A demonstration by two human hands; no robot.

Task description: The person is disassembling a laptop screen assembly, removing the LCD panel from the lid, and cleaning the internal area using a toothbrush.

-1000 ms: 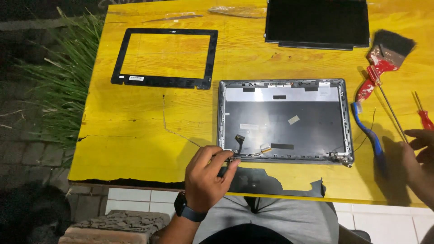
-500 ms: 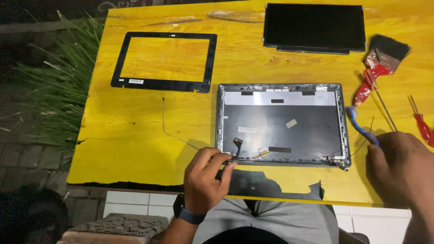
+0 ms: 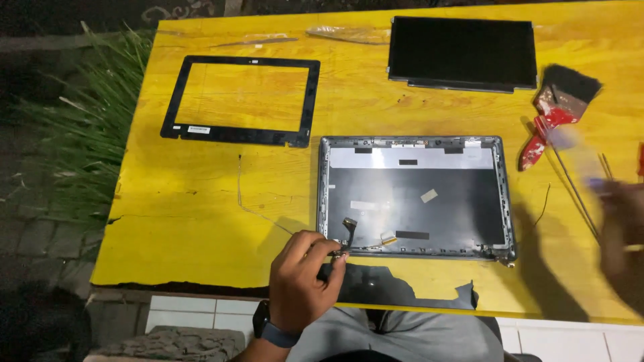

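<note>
Lid shell [image 3: 416, 198] holds cable [image 3: 349, 231]; your left hand [image 3: 302, 281] pinches its connector at 7 o'clock; right hand [image 3: 620, 228] blurred, grip unclear.

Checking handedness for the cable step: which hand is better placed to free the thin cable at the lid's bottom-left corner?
Left. The left hand already pinches the cable at the lid corner; the right hand is blurred, off by the table edge.

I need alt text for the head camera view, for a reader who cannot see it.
A left hand pinches a small cable end at the corner of an empty laptop lid shell on a yellow table; the blurred right hand is beside thin tools.
</note>
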